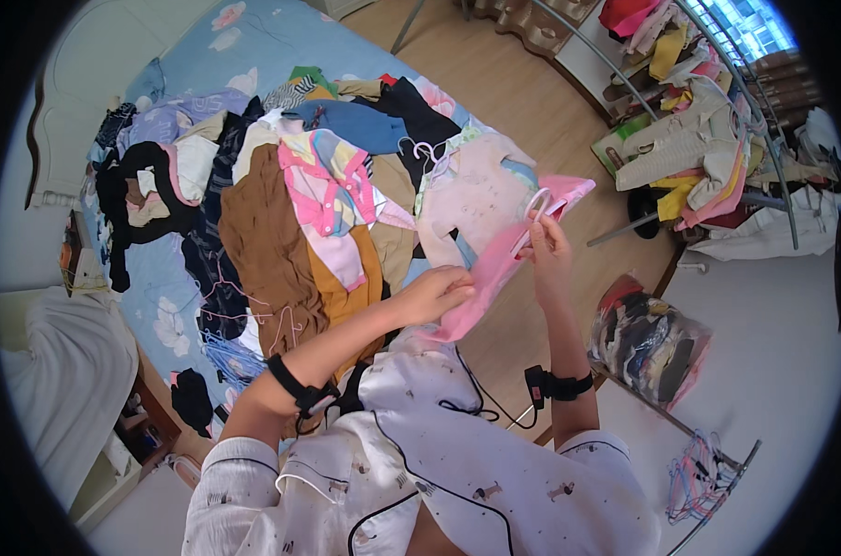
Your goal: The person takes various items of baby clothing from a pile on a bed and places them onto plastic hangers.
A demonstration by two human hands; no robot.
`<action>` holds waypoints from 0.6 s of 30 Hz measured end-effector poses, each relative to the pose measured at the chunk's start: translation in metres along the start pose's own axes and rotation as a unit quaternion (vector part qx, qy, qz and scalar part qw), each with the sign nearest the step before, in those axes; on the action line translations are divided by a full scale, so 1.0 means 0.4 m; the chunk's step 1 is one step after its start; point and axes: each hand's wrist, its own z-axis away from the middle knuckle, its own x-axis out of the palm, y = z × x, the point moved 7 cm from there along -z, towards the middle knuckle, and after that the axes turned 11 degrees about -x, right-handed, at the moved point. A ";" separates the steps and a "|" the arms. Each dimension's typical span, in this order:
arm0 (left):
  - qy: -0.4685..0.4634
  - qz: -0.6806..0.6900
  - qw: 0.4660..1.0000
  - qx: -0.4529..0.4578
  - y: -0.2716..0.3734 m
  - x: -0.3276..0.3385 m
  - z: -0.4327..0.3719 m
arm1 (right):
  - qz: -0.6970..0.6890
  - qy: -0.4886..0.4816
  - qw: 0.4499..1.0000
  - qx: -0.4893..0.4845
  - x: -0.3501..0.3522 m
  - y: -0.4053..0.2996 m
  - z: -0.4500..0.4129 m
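Note:
A pink garment hangs at a slant in front of me, past the edge of the bed. My right hand grips a pale pink hanger at the garment's upper end, its hook loop standing above my fingers. My left hand has its fingers on the garment's left edge, lower down. Just beyond lies a pale pink long-sleeved top on the bed. Near its left shoulder, a white hanger hook sticks out. Left of it is a pink-trimmed checked cardigan.
Heaped clothes, including brown trousers, cover much of the blue floral bed. Blue hangers and pink wire hangers lie at its near side. A metal rack with clothes stands right, above a clear bag of clothes.

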 end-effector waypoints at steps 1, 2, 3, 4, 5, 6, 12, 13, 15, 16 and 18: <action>0.000 0.006 1.000 -0.003 -0.031 -0.008 -0.015 | 0.044 -0.006 0.999 0.010 -0.009 0.006 -0.032; 0.043 0.015 0.999 -0.005 -0.063 -0.031 -0.020 | 0.063 -0.001 0.998 0.017 -0.013 0.038 -0.070; 0.087 0.023 0.996 -0.008 -0.091 -0.057 -0.020 | 0.065 -0.005 0.998 0.024 -0.010 0.078 -0.110; 0.087 0.029 0.996 -0.014 -0.110 -0.073 -0.020 | 0.108 -0.015 0.994 0.028 -0.014 0.123 -0.151; 0.101 0.042 0.990 -0.089 -0.156 -0.099 -0.014 | 0.149 -0.027 0.988 0.033 -0.007 0.178 -0.194; 0.113 0.054 0.979 -0.161 -0.198 -0.120 -0.010 | 0.160 -0.018 0.987 0.005 -0.011 0.263 -0.245; 0.270 0.123 0.923 -0.246 -0.397 -0.219 0.058 | 0.320 -0.125 0.930 -0.130 0.130 0.655 -0.494; 0.279 0.128 0.917 -0.255 -0.416 -0.228 0.065 | 0.317 -0.139 0.930 -0.126 0.165 0.695 -0.522; 0.291 0.183 0.899 -0.274 -0.466 -0.245 0.071 | 0.424 -0.180 0.885 -0.063 0.223 0.785 -0.563; 0.308 0.172 0.893 -0.279 -0.486 -0.260 0.088 | 0.416 -0.198 0.886 -0.063 0.284 0.802 -0.567; 0.340 0.182 0.877 -0.286 -0.524 -0.279 0.097 | 0.421 -0.215 0.875 -0.109 0.388 0.801 -0.573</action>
